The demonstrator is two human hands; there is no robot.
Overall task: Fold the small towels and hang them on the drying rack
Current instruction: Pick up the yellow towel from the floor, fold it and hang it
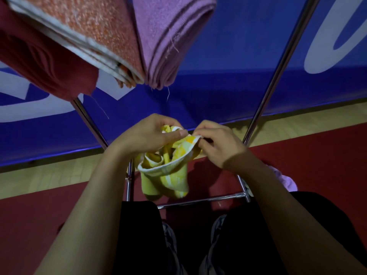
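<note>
A small yellow towel [168, 171] with a white hem hangs bunched between both hands, in front of the drying rack. My left hand [147, 133] grips its upper edge with thumb and fingers curled round the cloth. My right hand [216, 143] pinches the white hem close beside it. Folded towels hang on the rack above: a dark red one [45, 64], an orange one [95, 34] and a purple one [168, 38].
The metal legs of the drying rack [278, 76] slope down to a low crossbar [200, 201] near my feet. A light purple cloth [286, 181] lies on the red floor at the right. A blue banner stands behind the rack.
</note>
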